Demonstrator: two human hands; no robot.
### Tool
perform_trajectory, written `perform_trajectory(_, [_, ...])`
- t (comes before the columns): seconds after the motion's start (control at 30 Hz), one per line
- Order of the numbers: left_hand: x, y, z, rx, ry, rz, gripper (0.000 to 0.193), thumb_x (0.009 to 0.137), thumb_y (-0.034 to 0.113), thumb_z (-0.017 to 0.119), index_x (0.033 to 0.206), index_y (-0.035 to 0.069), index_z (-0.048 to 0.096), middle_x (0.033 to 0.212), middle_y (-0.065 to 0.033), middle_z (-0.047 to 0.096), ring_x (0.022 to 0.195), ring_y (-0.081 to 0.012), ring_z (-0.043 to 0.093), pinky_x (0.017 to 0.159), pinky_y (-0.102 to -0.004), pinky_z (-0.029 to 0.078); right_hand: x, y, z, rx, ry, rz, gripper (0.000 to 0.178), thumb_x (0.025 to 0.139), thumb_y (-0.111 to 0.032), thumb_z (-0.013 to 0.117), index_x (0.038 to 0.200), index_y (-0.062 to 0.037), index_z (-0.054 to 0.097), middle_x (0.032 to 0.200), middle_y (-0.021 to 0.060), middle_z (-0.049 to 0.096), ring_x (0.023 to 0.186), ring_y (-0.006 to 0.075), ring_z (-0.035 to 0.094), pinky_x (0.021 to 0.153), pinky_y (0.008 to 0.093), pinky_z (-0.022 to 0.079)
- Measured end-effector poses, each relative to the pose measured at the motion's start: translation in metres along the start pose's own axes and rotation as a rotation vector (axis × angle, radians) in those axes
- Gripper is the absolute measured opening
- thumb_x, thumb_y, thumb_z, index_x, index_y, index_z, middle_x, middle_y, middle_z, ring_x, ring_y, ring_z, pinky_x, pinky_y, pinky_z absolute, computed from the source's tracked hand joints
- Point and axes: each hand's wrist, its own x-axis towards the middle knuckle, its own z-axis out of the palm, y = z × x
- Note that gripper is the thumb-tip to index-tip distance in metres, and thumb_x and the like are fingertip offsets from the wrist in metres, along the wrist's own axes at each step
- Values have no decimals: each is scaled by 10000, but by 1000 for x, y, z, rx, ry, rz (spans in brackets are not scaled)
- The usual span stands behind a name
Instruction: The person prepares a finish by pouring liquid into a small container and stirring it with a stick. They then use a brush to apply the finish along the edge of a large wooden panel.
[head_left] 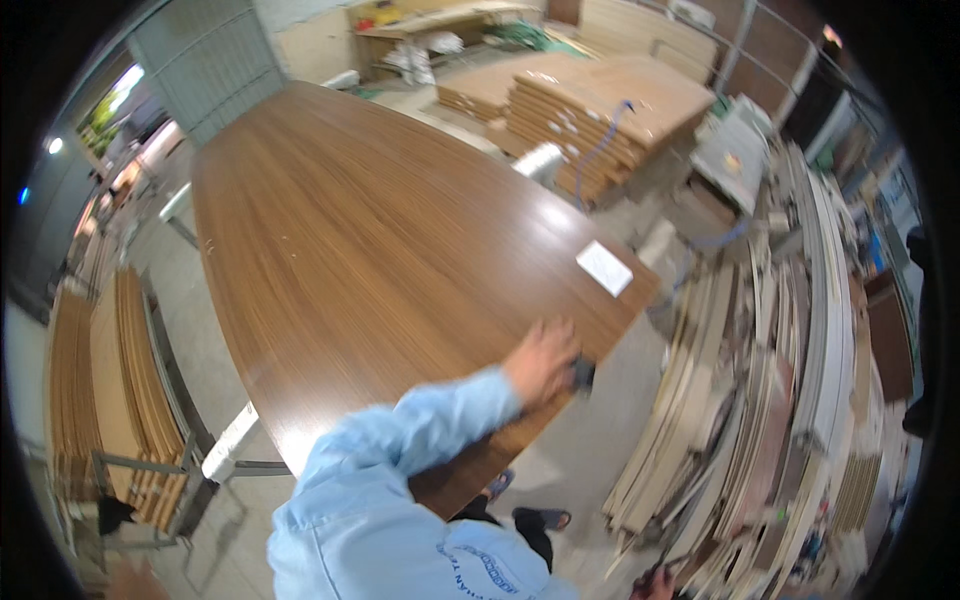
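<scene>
The two hands are held well apart. The left hand (543, 360) is positioned just off centre toward 4 o'clock, over the near corner area of a long wood-grain panel (370, 240). A small dark block (583, 375) is touched by the left hand on its 4 o'clock side, at the panel edge; whether the fingers are closed around it cannot be determined. The right hand (658, 585) is seen at 5 o'clock, partly cut off by the lower rim; its grip cannot be determined.

The panel is extended from the centre toward 11 o'clock and is supported on white-wrapped bars (232, 440). A white rectangular card (604, 268) is laid flat on the panel, at 1 o'clock from the left hand. At 1 o'clock, a stack of brown panels (565, 130) is crossed by a blue hose (603, 145). Long strips (690, 400) are piled at 4 o'clock. Upright boards (120, 370) are stood at 9 o'clock.
</scene>
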Motion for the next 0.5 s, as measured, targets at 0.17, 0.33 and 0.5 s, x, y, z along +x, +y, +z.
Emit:
perform_trajectory(0.17, [210, -74, 67, 185, -37, -370, 502, 1068, 460, 538, 1433, 127, 629, 1634, -197, 450, 1521, -398, 392, 1251, -566, 288, 17, -7, -9, -47, 132, -116, 162, 1007, -125, 713, 1144, -138, 628, 925, -23, 663, 800, 127, 628, 640, 292, 474])
perform_trajectory(0.33, [125, -22, 84, -105, -60, -204, 430, 1030, 296, 628, 1426, 132, 642, 1425, -200, 625, 1338, -397, 573, 1131, -498, 467, 0, 41, -120, -207, 564, -50, 358, 934, -145, 761, 1272, -55, 685, 1142, 72, 725, 991, 193, 680, 766, 351, 544])
perform_trajectory(0.5, [-96, -29, 4, 80, 456, 193, 410, 959, 222, 744, 1295, -13, 717, 1264, -252, 727, 1172, -342, 700, 1025, -464, 547, -136, 200, -298, -233, 939, 102, 296, 871, -190, 802, 1097, -5, 753, 880, 97, 762, 750, 195, 719, 637, 350, 580])
